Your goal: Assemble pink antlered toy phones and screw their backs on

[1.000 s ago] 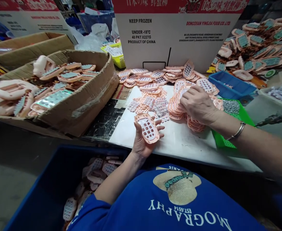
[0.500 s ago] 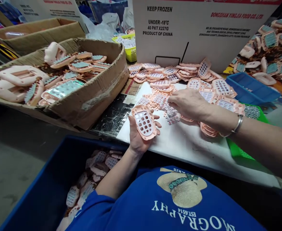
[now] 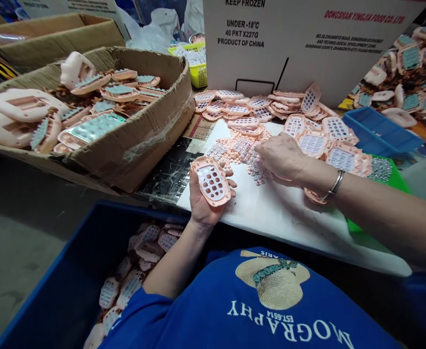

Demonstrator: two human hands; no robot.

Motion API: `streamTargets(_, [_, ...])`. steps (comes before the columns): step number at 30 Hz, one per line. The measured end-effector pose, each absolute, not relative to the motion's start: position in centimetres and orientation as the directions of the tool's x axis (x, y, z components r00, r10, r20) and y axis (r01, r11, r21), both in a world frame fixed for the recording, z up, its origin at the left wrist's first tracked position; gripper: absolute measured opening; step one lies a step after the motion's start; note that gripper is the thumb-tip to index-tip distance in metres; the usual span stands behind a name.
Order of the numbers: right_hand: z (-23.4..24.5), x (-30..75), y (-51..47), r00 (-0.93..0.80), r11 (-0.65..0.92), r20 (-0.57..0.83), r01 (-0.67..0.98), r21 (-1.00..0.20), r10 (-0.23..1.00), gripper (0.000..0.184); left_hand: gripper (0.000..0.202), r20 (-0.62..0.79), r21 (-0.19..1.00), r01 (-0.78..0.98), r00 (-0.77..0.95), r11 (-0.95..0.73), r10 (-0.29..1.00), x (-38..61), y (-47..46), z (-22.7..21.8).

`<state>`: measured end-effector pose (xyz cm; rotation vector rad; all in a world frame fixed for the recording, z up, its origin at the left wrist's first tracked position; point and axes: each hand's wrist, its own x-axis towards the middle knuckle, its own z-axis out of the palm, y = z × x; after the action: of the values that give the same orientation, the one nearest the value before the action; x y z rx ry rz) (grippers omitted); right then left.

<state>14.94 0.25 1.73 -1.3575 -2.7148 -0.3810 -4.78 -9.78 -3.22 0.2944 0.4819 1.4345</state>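
Observation:
My left hand (image 3: 202, 206) is wrapped round a pink plastic toy phone shell (image 3: 213, 183), its white face with rows of holes turned up. My right hand (image 3: 280, 154) reaches down at the heap of small white printed keypad pieces (image 3: 259, 172), fingers bent and pressed together. Whatever is between those fingertips is hidden. Tiny pink pieces (image 3: 233, 154) lie scattered beside the keypads on the white board (image 3: 249, 208). Behind and right of my right hand are piled more pink shells, some with keypads fitted, such as the keypad-filled shell (image 3: 312, 144).
At left stands a cardboard box (image 3: 155, 131) of pink shells with green circuit boards. Below it, a blue bin (image 3: 53, 291) holds shells. A white carton (image 3: 249, 63) stands behind the board. Blue tray (image 3: 384, 133), green basket (image 3: 398, 177) and yellow basket (image 3: 198, 75) surround the work area.
My left hand and its shell have shifted slightly left and toward me. My right hand stays over the keypad heap, its wrist moved a little left. The camera view has tilted slightly.

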Motion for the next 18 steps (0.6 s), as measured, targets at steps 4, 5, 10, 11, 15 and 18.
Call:
streamTargets(4, [3.9, 15.0, -0.8, -0.5, 0.514, 0.285, 0.857, 0.027, 0.818, 0.023, 0.066, -0.13, 0.496, -0.861, 0.054, 0.112, 0.99, -4.4, -10.1, -3.0])
streamTargets(5, [4.4, 15.2, -1.3, -0.461, 0.514, 0.314, 0.851, -0.108, 0.83, 0.024, 0.065, -0.116, 0.504, -0.856, 0.066, 0.116, 0.991, -4.2, -10.3, -2.9])
streamTargets(10, [5.2, 16.3, -5.2, -0.405, 0.619, 0.47, 0.569, -0.542, 0.784, 0.019, 0.059, -0.094, 0.526, -0.827, 0.176, 0.199, 0.98, -2.3, -11.1, -2.5])
streamTargets(11, [5.1, 16.6, -6.2, -0.44, 0.69, 0.535, 0.534, -0.49, 0.721, 0.016, 0.059, -0.111, 0.516, -0.827, 0.195, 0.224, 0.975, -1.9, -11.3, -2.4])
streamTargets(15, [3.9, 17.7, -9.6, -0.562, 0.883, 0.735, 0.457, -0.107, 0.38, 0.016, 0.059, -0.143, 0.489, -0.827, 0.237, 0.276, 0.961, -0.4, -11.8, -2.1])
streamTargets(18, [2.6, 18.6, -10.9, -0.565, 0.885, 0.778, 0.465, 0.025, 0.275, 0.023, 0.056, -0.107, 0.487, -0.833, 0.242, 0.263, 0.964, 0.4, -12.1, -2.0])
